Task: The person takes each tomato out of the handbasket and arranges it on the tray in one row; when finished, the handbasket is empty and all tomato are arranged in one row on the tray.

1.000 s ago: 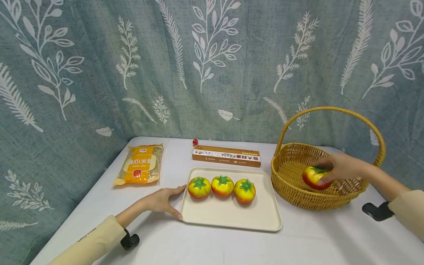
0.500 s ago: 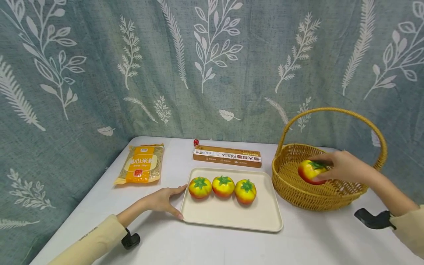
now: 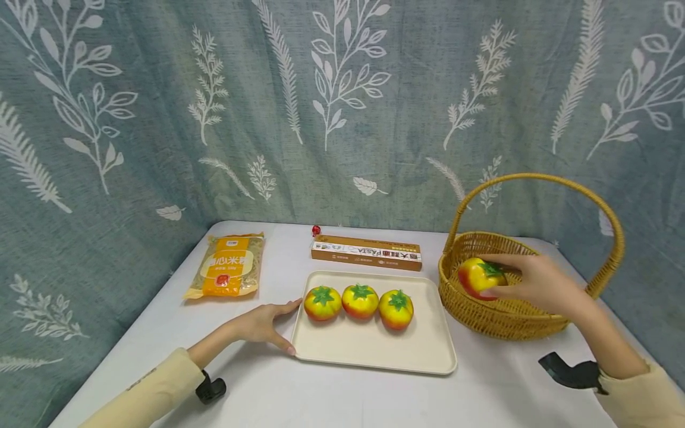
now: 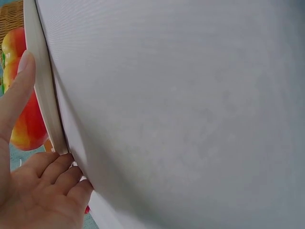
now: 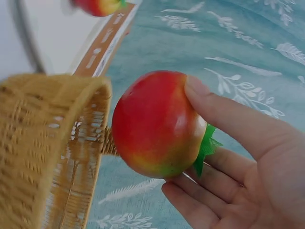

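Observation:
In the head view my right hand holds a red and yellow toy tomato with a green leafy top. It is over the left part of the wicker basket. The right wrist view shows the thumb on one side of the held tomato and fingers on the other, close to the basket rim. My left hand touches the left edge of a cream tray, thumb near its front corner, fingers fairly straight. Three similar tomatoes sit in a row on the tray's back left.
Behind the tray lies a long brown pasta box, with a small red object beside it. An orange and clear bag of grain lies at the back left. The basket's tall arched handle rises over the right hand's area.
My right hand has lifted the tomato from inside the basket and moved it left, toward the basket's left rim. The left hand and the tray have stayed in place.

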Motion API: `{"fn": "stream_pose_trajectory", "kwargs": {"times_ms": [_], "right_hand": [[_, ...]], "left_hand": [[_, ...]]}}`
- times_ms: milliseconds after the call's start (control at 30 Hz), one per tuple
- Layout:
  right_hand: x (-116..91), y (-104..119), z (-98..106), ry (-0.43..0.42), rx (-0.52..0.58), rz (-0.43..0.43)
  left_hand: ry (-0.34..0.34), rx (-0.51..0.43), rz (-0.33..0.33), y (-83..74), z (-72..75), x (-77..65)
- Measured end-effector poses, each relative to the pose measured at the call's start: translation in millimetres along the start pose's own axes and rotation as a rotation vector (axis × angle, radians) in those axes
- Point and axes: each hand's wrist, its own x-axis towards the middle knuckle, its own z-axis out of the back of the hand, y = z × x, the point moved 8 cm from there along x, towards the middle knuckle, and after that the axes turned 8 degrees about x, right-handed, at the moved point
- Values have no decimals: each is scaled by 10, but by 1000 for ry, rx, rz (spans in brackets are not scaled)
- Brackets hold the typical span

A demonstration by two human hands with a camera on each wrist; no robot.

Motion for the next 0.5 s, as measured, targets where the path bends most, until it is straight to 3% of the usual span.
{"fn": "stream_pose_trajectory", "kwargs": {"times_ms": [500], "right_hand": [[-82,158,-322,-129,163,-36]], "left_hand": [[2,-11,9,-13,2,-9]]}}
